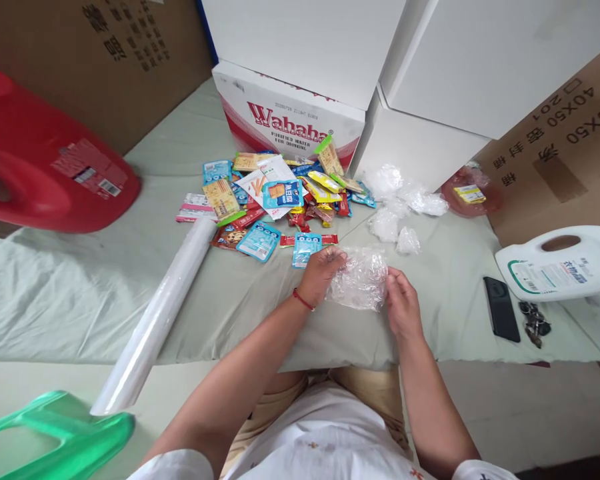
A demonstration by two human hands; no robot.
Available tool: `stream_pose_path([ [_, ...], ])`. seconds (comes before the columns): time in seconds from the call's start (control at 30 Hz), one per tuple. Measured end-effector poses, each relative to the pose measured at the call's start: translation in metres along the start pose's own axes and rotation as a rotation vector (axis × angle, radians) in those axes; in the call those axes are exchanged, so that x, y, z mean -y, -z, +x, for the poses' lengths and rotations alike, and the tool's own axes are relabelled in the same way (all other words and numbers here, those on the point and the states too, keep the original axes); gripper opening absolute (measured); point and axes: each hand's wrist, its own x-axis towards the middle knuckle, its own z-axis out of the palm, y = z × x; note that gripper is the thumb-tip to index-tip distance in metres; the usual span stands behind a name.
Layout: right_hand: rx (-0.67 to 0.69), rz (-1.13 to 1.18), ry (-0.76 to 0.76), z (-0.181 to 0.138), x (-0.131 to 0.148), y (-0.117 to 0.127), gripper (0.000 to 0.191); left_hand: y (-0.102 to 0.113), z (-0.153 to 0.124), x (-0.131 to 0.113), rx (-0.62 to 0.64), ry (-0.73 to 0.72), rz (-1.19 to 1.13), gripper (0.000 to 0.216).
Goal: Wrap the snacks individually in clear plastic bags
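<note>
Between my two hands a crumpled clear plastic bag (359, 283) is held out over the front part of the cloth. My left hand (323, 270), with a red cord at the wrist, pinches its left edge. The fingers of my right hand (403, 301) are closed on its right edge. Just beyond my left hand lies a blue snack packet (307, 249), part of a heap of snack packets (283, 193) in several colours. Behind the bag rest several crumpled clear plastic bags (387, 223).
At left are a roll of clear film (160, 313) overhanging the front edge, a red jug (55, 160) and a green plastic stool (65, 433). A Wahaha carton (285, 120) stands behind. A red bowl (467, 200), white jug (570, 263), black phone (501, 309) and keys (535, 323) sit right.
</note>
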Motion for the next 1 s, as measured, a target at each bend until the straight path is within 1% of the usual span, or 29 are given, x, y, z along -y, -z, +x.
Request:
stream_pose_path([
  [0.07,-0.099,0.026,0.014,0.004,0.002,0.001,0.043,0.002,0.000,0.003,0.009,-0.021,0.045,0.043],
  [0.13,-0.157,0.001,0.038,0.010,0.006,0.000,0.039,0.003,0.000,0.004,0.032,-0.039,0.083,0.041],
  [0.23,-0.162,-0.021,0.071,0.020,0.009,-0.001,0.031,0.003,-0.001,0.003,0.049,-0.034,0.096,0.045],
  [0.3,-0.153,-0.037,0.093,0.025,0.011,0.002,0.027,0.002,-0.002,0.000,0.046,0.021,0.036,0.052],
  [0.37,-0.097,-0.096,0.113,0.029,0.014,0.007,0.023,0.002,-0.002,-0.002,0.046,0.096,-0.050,0.063],
  [0.47,0.104,-0.240,0.110,0.035,0.022,0.019,0.022,0.002,-0.001,-0.005,0.068,0.170,-0.117,0.073],
  [0.53,0.256,-0.319,0.096,0.040,0.031,0.026,0.022,0.003,-0.002,-0.006,0.101,0.188,-0.095,0.074],
  [0.63,0.395,-0.399,0.095,0.047,0.047,0.031,0.023,0.003,-0.003,-0.008,0.155,0.200,-0.011,0.066],
  [0.77,0.470,-0.431,0.111,0.057,0.062,0.032,0.025,0.005,-0.004,-0.012,0.247,0.185,0.083,0.044],
  [0.87,0.452,-0.421,0.154,0.064,0.063,0.031,0.023,0.005,-0.004,-0.013,0.294,0.169,0.094,0.036],
  [0.93,0.446,-0.422,0.196,0.066,0.061,0.029,0.020,0.004,-0.004,-0.012,0.281,0.158,0.087,0.033],
  [1.0,0.458,-0.431,0.227,0.067,0.058,0.026,0.018,0.003,-0.003,-0.010,0.240,0.129,0.100,0.031],
])
